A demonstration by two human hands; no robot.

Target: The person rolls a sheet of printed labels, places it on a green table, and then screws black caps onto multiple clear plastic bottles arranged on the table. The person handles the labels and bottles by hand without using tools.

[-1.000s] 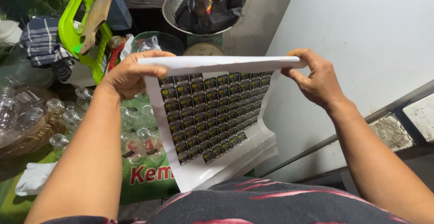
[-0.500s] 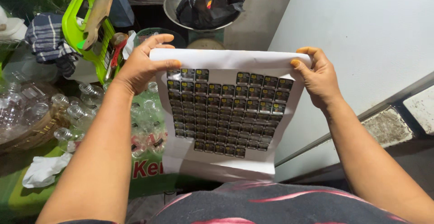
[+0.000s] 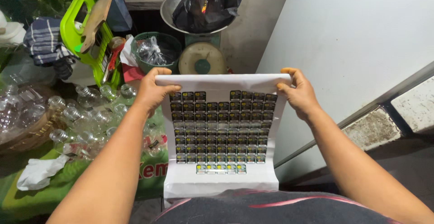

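I hold a white sheet of small dark square stickers (image 3: 220, 131) upright in front of my chest. Its top edge is curled over. My left hand (image 3: 152, 90) grips the top left corner, fingers wrapped over the curled edge. My right hand (image 3: 298, 92) pinches the top right corner. The stickers sit in tight rows; a few are gone from the top row's middle and from the bottom row's ends. The sheet's lower edge rests near my dark striped shirt (image 3: 271, 208).
Several clear plastic bottles (image 3: 86, 115) lie piled at left beside a woven basket (image 3: 27, 133). A green plastic stool (image 3: 83, 29), a dial scale (image 3: 202, 59) with a black bag in its pan, and a dark green bucket (image 3: 156, 52) stand behind. A white wall (image 3: 361, 38) rises at right.
The sheet has swung from tilted and angled left to flat and square facing me. Both hands kept their grip on the top corners and moved slightly lower.
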